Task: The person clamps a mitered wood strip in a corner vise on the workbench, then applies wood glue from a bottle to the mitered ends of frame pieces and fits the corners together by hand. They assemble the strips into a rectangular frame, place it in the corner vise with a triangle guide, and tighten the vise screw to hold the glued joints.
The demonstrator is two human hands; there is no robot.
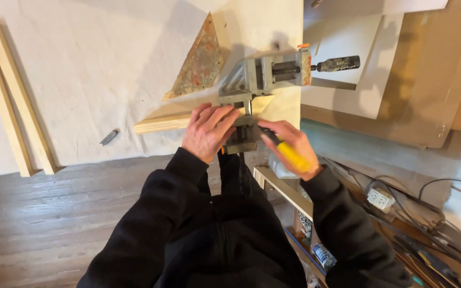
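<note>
A grey metal corner clamp [262, 77] sits on a pale work surface [92, 64], its screw handle pointing right. A light wooden strip [158, 124] lies in the clamp and sticks out to the left; a mitred end [262, 103] shows beside the jaw. My left hand [208, 130] presses flat on the strip at the clamp's near jaw. My right hand [289, 145] grips a tool with a yellow handle [293, 156], its dark tip pointing at the clamp's near side. Both sleeves are black.
Two long wooden strips [12, 96] lie at the far left. A triangular speckled piece [201, 58] and a small dark pencil-like object [109, 137] rest on the surface. Boards lean at the right; a power strip [380, 199], cables and a shelf with cans are below right.
</note>
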